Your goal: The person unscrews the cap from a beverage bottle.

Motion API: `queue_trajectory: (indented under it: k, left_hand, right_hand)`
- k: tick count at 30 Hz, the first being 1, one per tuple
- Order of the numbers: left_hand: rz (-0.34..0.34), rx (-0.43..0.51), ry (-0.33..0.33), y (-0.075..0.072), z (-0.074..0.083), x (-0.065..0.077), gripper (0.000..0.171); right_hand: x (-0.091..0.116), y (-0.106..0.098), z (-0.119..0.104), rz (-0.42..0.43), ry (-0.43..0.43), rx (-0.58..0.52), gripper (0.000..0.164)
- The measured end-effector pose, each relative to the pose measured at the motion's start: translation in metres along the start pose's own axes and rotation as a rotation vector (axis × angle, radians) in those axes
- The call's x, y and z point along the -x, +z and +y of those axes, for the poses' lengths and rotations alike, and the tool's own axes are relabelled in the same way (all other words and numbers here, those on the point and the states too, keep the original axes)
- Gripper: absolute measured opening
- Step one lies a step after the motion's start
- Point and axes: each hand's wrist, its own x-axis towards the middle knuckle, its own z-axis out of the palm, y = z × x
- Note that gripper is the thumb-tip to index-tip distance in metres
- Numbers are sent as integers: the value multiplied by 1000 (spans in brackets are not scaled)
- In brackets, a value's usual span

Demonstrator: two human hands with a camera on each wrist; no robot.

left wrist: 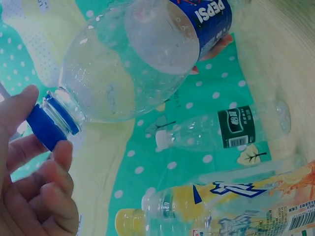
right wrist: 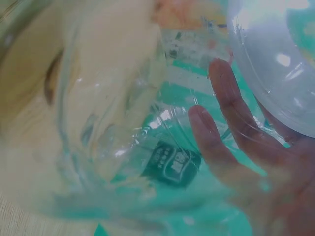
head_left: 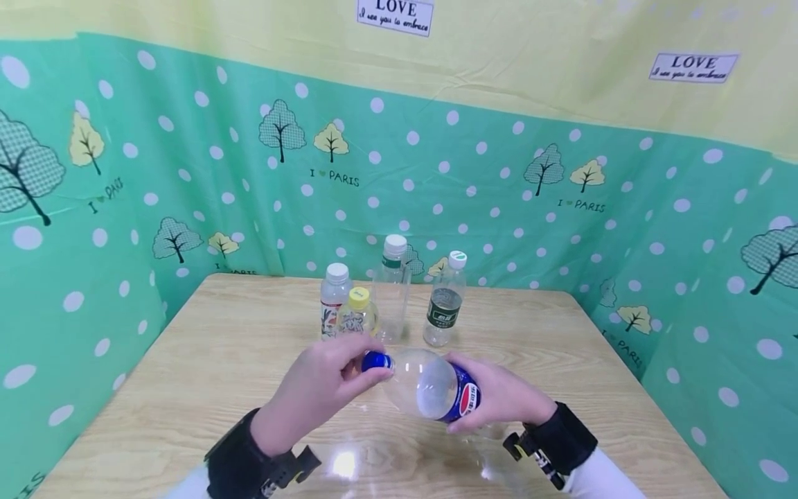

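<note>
A large clear Pepsi bottle [head_left: 408,381] with a blue label lies tilted sideways above the table, its neck toward the left. My right hand [head_left: 501,395] grips the bottle around its labelled part. With thumb and fingers, my left hand [head_left: 321,384] pinches the blue cap [left wrist: 47,129] at the bottle's mouth. Clear neck shows between this cap and a blue ring [left wrist: 61,112] below it; whether the threads still engage, I cannot tell. Through the clear plastic in the right wrist view, right-hand fingers [right wrist: 231,103] are spread along the bottle.
Behind the hands stand several upright bottles: a white-capped one [head_left: 337,281], a yellow-capped one [head_left: 358,320], a tall clear one [head_left: 391,294] and a green-labelled one [head_left: 445,308]. The wooden table [head_left: 249,333] ends at a green patterned cloth [head_left: 374,208] at the back and sides.
</note>
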Motion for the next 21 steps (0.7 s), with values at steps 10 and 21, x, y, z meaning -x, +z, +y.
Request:
queue_trajectory:
  k: [10,21]
  left_hand:
    - [-99,47,175,-7,-3,-2,42]
    - [-47,-16,-35,4,5,1,30]
  right_hand:
    - [3,1,2,-25,50,-65,89]
    - [1,1,3,-31,40,-51,84]
